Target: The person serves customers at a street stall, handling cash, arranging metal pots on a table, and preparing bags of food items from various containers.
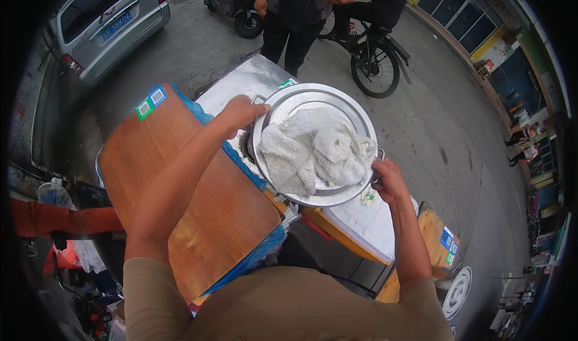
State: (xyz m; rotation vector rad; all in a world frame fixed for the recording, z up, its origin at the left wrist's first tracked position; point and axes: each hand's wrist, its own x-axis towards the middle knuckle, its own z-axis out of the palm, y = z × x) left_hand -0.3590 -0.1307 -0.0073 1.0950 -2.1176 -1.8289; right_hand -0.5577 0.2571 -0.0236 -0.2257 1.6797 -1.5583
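Observation:
A round metal pan or lid (316, 200) with two side handles is held up in front of me, over a white-topped stand. A crumpled white towel (334, 151) lies on it. My left hand (244, 115) grips the handle at its upper left, thumb on the rim. My right hand (389, 178) is closed around the handle at its lower right. Below the pan's left edge, part of a dark round opening (247, 146) shows; the pan hides the rest.
A brown wooden board (203, 201) over blue plastic lies at left. A white tray (361, 228) and wooden board (435, 237) are at right. Beyond the stand are a person with a phone (298, 20), a cyclist on a bicycle (375, 65), a scooter (235, 6) and a silver van (113, 29).

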